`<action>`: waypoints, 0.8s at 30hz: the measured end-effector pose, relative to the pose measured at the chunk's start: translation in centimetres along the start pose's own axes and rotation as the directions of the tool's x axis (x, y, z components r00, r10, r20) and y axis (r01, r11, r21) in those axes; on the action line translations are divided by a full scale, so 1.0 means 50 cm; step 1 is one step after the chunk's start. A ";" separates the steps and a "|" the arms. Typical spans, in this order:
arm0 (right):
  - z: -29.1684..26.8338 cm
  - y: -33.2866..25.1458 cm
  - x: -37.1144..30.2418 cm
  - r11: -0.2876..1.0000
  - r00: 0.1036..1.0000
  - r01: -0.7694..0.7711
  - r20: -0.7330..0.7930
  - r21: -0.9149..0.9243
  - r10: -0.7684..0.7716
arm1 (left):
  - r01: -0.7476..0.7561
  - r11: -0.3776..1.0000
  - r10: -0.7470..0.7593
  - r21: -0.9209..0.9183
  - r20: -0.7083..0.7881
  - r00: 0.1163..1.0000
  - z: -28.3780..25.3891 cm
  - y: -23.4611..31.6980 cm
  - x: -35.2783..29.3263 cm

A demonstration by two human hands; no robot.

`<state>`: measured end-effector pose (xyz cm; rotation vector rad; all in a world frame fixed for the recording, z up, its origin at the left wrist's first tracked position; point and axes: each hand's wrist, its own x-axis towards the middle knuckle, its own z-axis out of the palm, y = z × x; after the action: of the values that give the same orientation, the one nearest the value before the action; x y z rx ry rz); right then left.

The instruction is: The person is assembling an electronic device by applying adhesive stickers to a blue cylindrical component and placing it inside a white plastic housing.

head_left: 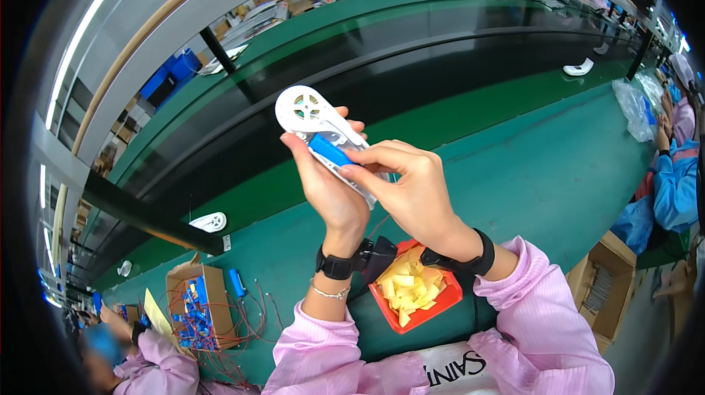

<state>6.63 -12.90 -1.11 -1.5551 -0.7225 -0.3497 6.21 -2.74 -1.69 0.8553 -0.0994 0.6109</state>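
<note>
My left hand point(334, 193) cradles a white plastic housing point(299, 123) from below, with its thumb along the near side. The housing has a round end with a spoked opening and a long, narrower body, tilted down to the right. Inside that body lies a blue battery point(330, 150). My right hand point(411, 182) pinches the battery's lower right end between thumb and fingers, over the housing. Its fingertips partly cover the housing's lower part. Under my wrists stands a red tray point(454, 297) holding yellow pieces point(410, 286).
A carton point(218, 314) of blue wired batteries stands at the lower left, with a loose battery point(236, 282) beside it. Other white housings point(209, 222) lie along the dark conveyor point(396, 57). A cardboard box point(613, 285) stands right. Co-workers point(675, 182) sit at both sides.
</note>
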 end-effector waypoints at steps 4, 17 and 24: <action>-0.003 0.011 0.000 0.975 0.984 0.179 0.049 -0.132 -0.174 | -0.043 0.999 0.044 0.013 -0.064 0.997 0.014 0.000 0.001; -0.070 0.046 0.062 0.846 0.878 -0.376 0.436 0.378 0.196 | 0.251 0.951 -0.268 0.178 0.082 0.960 0.030 -0.005 -0.010; -0.098 0.076 0.094 0.661 0.946 -0.323 0.229 0.677 0.227 | -0.038 0.832 -0.171 0.553 0.320 0.932 0.026 -0.029 -0.019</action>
<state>13.54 -16.47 -0.52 -0.9114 -0.5979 0.2560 6.43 -4.83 -2.13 1.5314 -0.2291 0.4087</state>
